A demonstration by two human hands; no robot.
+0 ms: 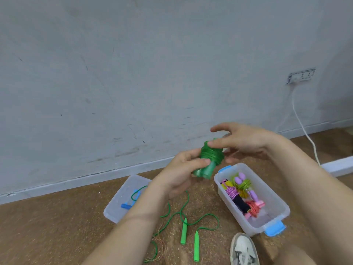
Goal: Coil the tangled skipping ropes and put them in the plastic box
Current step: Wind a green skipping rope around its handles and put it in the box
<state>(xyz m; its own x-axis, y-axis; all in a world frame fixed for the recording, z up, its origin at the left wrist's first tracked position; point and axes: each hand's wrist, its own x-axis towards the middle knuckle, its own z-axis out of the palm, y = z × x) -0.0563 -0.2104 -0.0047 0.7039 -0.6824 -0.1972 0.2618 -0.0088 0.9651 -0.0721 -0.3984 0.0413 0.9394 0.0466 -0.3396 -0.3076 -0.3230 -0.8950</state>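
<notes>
Grips in the left hand the paired translucent green plastic handles of a glittery green skipping rope, cord wound in tight turns round their upper part, bundle raised just above the far end of the clear plastic box with blue latches. Hovers over the coil with the right hand, fingers spread and nearly straight, one fingertip touching the top turns, clasping nothing visible. Probably light and easy to lift: stiff in the handles, springy and slick in the plastic cord, so likely to unwind once let go. Best taken by the handles with a thumb across the last turns, never by the cord alone. Already packed in the box: coiled ropes in purple, pink, black and red. Left on the brown floor: a second, bright green rope, uncoiled, beside the clear lid.
</notes>
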